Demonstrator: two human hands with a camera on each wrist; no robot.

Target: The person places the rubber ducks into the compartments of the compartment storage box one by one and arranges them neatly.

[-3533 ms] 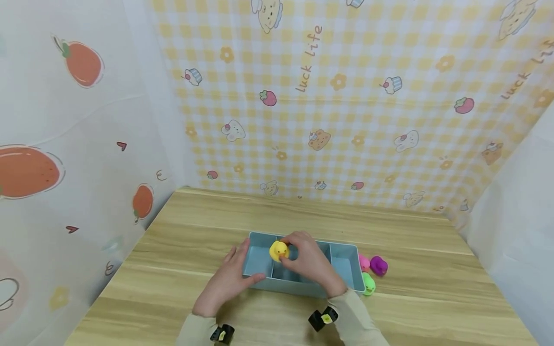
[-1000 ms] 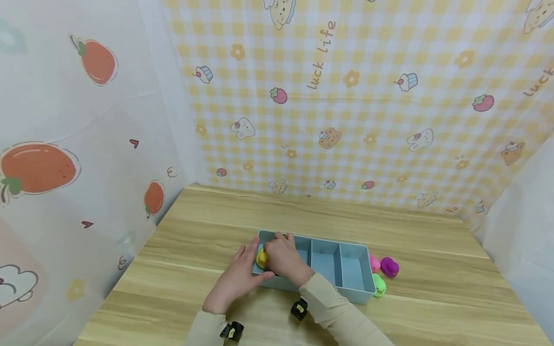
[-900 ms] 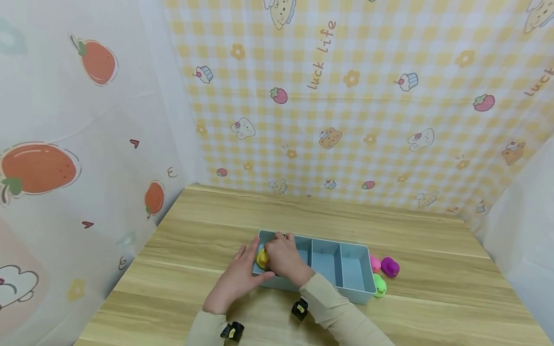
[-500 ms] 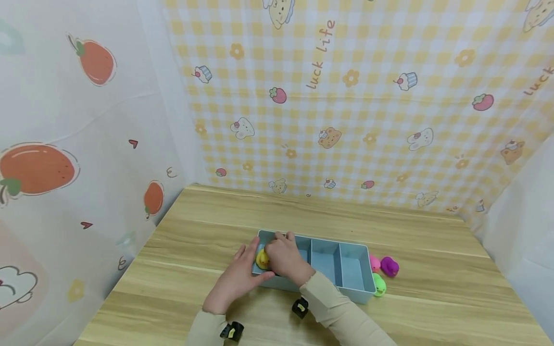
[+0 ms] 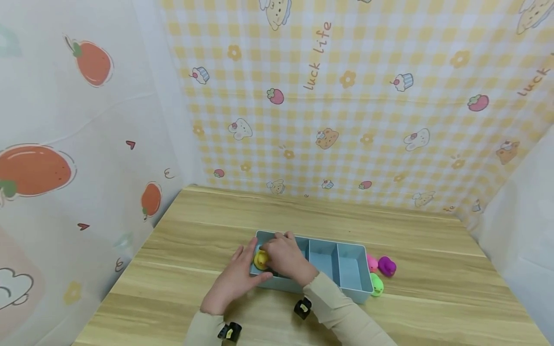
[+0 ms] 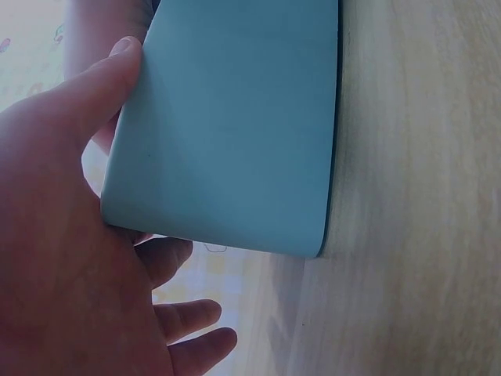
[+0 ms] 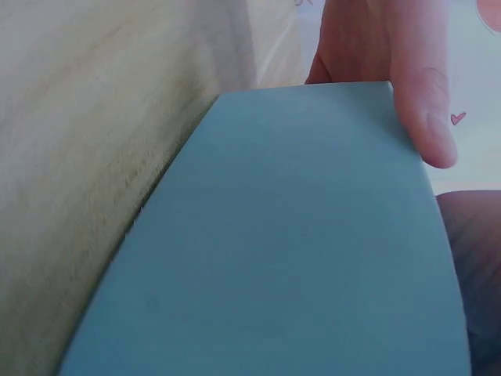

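A yellow rubber duck sits low in the leftmost compartment of a grey-blue divided box. My right hand reaches into the box from the right and pinches the duck, its thumb largely hidden. In the right wrist view only a dark part of the right hand shows behind the box wall. My left hand rests around the box's left front corner. In the left wrist view, the thumb of the left hand touches the rim while its other fingers reach past the end wall, apart and fairly straight.
Beyond the box's right end lie a pink duck, a purple duck and a green duck, close together on the wooden table. A patterned cloth wall stands behind the table, with white cloth at both sides.
From 3.5 seconds ago, my right hand has carried the duck left and down into the leftmost compartment. Over the last second it shifts only slightly; the left hand stays at the box's corner.
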